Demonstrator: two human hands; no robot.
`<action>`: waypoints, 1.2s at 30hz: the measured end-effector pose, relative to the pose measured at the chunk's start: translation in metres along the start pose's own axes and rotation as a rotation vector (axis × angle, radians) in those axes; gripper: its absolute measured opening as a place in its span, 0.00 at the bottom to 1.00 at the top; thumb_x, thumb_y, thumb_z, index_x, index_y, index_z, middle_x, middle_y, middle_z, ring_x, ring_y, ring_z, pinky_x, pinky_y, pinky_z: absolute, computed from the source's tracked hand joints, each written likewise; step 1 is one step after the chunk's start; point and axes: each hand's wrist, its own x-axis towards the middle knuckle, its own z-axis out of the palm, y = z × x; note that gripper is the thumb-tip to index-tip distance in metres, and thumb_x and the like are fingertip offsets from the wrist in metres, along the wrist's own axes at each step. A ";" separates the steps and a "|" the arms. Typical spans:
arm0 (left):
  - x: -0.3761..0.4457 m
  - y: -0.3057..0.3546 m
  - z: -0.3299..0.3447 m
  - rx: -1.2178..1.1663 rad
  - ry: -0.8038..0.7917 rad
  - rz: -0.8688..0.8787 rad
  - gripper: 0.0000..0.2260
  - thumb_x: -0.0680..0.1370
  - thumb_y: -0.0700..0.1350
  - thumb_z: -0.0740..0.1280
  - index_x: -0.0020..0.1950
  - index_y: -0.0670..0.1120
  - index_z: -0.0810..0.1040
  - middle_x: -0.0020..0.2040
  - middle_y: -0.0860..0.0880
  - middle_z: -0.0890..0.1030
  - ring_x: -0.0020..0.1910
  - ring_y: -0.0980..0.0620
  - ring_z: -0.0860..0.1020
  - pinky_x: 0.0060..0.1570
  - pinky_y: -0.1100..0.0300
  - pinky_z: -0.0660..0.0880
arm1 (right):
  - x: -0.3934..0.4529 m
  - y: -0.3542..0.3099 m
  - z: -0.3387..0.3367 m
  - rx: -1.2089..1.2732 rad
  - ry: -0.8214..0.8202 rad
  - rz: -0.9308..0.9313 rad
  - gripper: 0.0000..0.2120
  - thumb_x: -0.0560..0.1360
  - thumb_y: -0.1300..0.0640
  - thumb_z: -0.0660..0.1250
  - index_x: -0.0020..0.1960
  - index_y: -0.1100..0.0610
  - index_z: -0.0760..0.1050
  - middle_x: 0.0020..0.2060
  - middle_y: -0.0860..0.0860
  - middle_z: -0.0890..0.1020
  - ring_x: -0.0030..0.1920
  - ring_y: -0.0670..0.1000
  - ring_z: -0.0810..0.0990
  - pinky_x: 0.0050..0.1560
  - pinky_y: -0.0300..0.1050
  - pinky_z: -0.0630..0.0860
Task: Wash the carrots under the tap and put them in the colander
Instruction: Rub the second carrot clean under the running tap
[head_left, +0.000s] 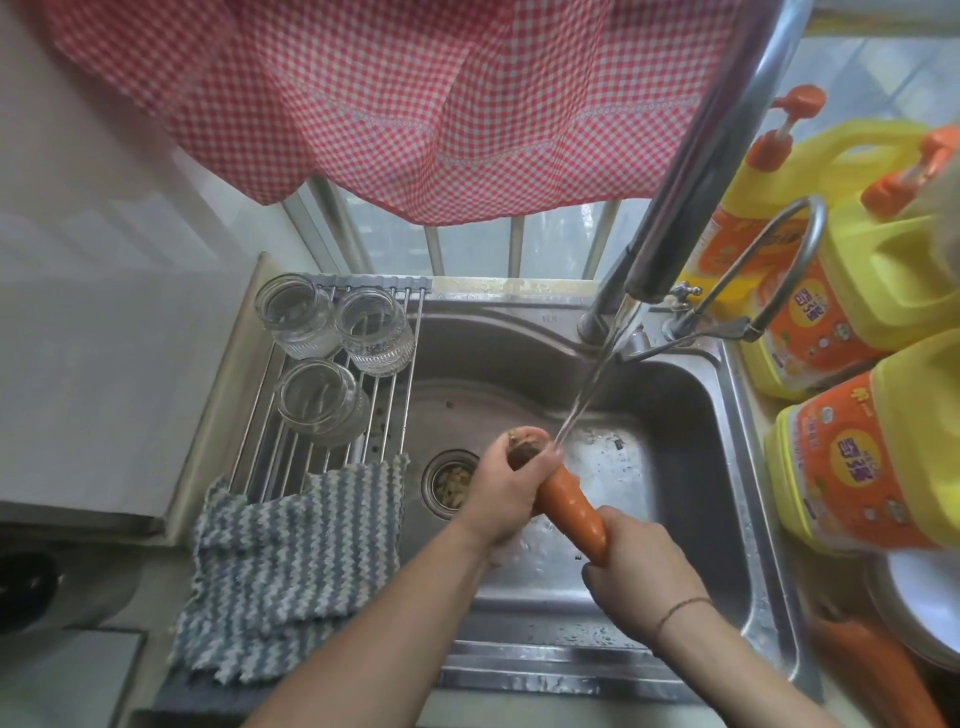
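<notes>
Carrot (571, 506) being held over the steel sink (691, 395) by both hands, its thick top end pointing away from the person and lying where the stream of water (587, 395) from the tap (691, 208) is landing. Left hand (506, 493) is wrapping its fingers round the dark top end, so that end is showing only between finger and thumb; right hand (636, 569) is closing its fingers round the narrow end, which is hidden inside the grip. A second carrot (878, 670) is lying at the lower right, blurred and cut off by the frame edge, just beside a white rim (914, 603) that cannot be identified for certain. Drain strainer (451, 480) is holding pale scraps too small to make out. Three upturned glass jars (324, 358) are standing on a wire rack (322, 447) across the sink's left side, with a striped cloth (291, 561) overlapping the rack's near end. Yellow detergent bottles (857, 322) with orange pumps are crowding the surface at the right, partly cut off. A red checked curtain (395, 98) is hanging over the barred window behind.
</notes>
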 end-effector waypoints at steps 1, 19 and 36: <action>0.000 -0.003 0.006 -0.036 0.084 0.010 0.07 0.78 0.36 0.69 0.52 0.44 0.74 0.47 0.41 0.78 0.40 0.45 0.82 0.41 0.51 0.81 | -0.001 -0.003 0.001 -0.040 0.004 0.000 0.06 0.71 0.57 0.63 0.45 0.48 0.67 0.37 0.47 0.76 0.38 0.54 0.76 0.37 0.43 0.71; -0.018 0.024 -0.040 0.176 -0.450 -0.171 0.13 0.83 0.46 0.60 0.68 0.50 0.67 0.64 0.40 0.74 0.61 0.47 0.79 0.59 0.53 0.78 | -0.012 0.008 -0.018 0.120 -0.109 -0.090 0.06 0.66 0.62 0.66 0.37 0.55 0.69 0.31 0.49 0.77 0.28 0.47 0.70 0.28 0.36 0.66; -0.023 0.000 -0.025 -0.244 -0.216 -0.084 0.19 0.77 0.47 0.68 0.66 0.43 0.74 0.58 0.41 0.80 0.51 0.45 0.82 0.50 0.51 0.80 | -0.035 0.000 0.007 0.100 0.126 -0.169 0.13 0.75 0.41 0.64 0.49 0.46 0.64 0.35 0.47 0.77 0.39 0.54 0.79 0.38 0.48 0.72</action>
